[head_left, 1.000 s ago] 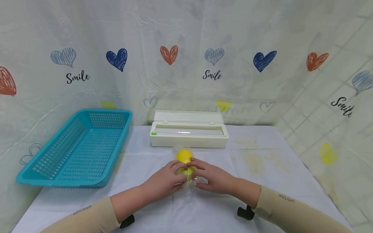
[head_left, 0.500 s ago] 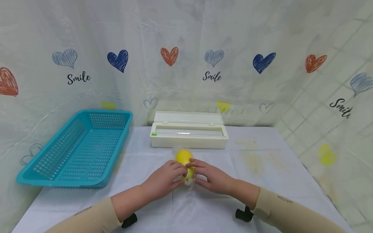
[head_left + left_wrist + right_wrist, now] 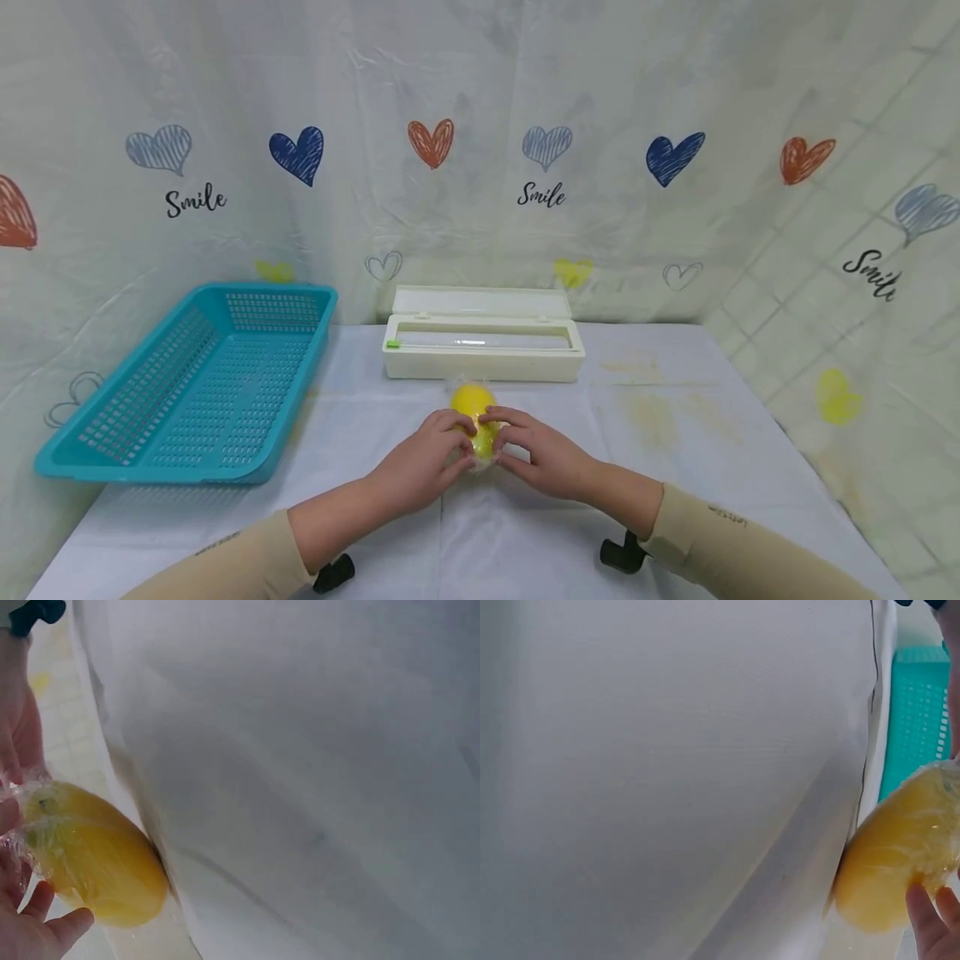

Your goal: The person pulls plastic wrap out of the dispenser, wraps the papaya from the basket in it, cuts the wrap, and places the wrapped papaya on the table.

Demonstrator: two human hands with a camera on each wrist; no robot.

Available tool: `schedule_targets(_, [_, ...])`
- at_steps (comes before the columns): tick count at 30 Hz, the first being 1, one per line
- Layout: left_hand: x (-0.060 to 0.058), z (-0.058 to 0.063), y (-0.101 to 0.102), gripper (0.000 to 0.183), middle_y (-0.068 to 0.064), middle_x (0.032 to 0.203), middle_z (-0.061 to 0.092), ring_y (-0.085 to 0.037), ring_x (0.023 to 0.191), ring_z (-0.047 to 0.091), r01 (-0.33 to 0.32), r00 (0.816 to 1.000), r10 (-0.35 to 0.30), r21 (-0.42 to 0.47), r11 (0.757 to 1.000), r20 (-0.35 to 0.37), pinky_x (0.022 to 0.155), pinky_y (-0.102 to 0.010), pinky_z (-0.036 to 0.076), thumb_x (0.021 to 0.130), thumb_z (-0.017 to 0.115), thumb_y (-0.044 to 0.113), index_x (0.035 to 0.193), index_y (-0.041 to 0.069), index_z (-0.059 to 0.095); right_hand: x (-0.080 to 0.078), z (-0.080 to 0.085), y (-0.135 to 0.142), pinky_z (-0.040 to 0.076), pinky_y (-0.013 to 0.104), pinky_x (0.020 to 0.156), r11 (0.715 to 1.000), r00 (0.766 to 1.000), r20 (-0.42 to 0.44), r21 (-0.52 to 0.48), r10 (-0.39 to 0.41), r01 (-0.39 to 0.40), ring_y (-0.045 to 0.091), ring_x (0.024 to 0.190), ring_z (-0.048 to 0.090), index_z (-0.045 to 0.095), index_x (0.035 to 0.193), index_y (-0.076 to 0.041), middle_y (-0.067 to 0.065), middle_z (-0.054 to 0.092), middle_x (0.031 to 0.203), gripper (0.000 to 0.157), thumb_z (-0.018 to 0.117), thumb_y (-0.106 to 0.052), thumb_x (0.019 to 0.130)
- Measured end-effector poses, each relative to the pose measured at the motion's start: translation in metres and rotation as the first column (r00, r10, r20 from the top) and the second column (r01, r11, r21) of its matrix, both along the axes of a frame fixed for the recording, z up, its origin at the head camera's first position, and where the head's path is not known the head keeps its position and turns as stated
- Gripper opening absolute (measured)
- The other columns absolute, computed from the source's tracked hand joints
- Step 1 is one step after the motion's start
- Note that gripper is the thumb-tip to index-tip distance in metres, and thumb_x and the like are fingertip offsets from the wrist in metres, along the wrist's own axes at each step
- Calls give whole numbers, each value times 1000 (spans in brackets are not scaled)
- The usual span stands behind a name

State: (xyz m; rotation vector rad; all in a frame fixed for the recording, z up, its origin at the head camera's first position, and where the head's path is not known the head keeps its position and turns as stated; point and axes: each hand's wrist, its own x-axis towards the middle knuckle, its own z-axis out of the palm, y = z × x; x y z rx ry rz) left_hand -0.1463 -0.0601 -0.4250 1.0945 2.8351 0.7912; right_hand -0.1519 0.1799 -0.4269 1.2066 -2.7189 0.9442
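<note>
A yellow mango-shaped fruit (image 3: pixel 472 398), wrapped in clear cling film (image 3: pixel 34 796), lies at the middle of the table. My left hand (image 3: pixel 422 461) is at its left side, with curled fingers pinching the film near the close end. On the opposite side, my right hand (image 3: pixel 546 457) holds the fruit and film with bent fingers and thumb. Both wrist views show the fruit close up, its film bunched and creased where the fingers meet it. Just behind stands a white cling film box (image 3: pixel 483 367), lid raised, with a roll of film (image 3: pixel 480 340) inside.
A turquoise plastic basket (image 3: pixel 153 481) with slotted walls stands at the left of the table. White cloth (image 3: pixel 660 417) with faint brownish stains covers the tabletop. Behind hangs a pale curtain (image 3: pixel 480 75) printed with hearts.
The loose film at the fruit's near end sticks out less than before. My fingers have drawn in around that end; the fruit has stayed nearly in place.
</note>
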Motion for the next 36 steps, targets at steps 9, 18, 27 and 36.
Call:
schedule_targets(9, [-1, 1, -4, 9, 6, 116, 57, -15, 112, 53, -88, 995, 92, 98, 991, -38, 96, -33, 51, 90, 74, 32, 94, 24, 72, 0, 1, -6, 48, 42, 101, 993, 992, 23, 6, -120, 120, 22, 130, 51, 57, 91, -25, -1, 53, 141, 13, 67, -18, 95])
schedule_targets(18, [0, 4, 3, 14, 10, 98, 56, -12, 94, 48, -162, 984, 154, 96, 982, 89, 80, -29, 49, 96, 66, 30, 88, 20, 61, 3, 9, -14, 47, 43, 103, 978, 965, 160, 7, -206, 208, 25, 129, 49, 54, 83, -26, -4, 52, 136, 19, 65, -22, 97])
schedule_targets(27, [-4, 6, 1, 11, 11, 99, 59, -16, 101, 53, -206, 978, 198, 139, 969, 67, 89, -35, 50, 90, 75, 31, 94, 23, 68, -3, 6, -12, 51, 40, 96, 980, 978, 64, -22, -196, 198, 24, 120, 55, 60, 80, -25, -4, 58, 126, 18, 73, -23, 91])
schedule_targets(36, [-15, 2, -5, 15, 2, 132, 52, -22, 131, 45, -181, 975, 162, 121, 976, 155, 103, -37, 47, 94, 69, 33, 85, 24, 61, -3, 2, -10, 51, 43, 96, 983, 984, 15, -46, -179, 180, 27, 125, 56, 59, 84, -24, 4, 53, 143, 15, 69, -27, 94])
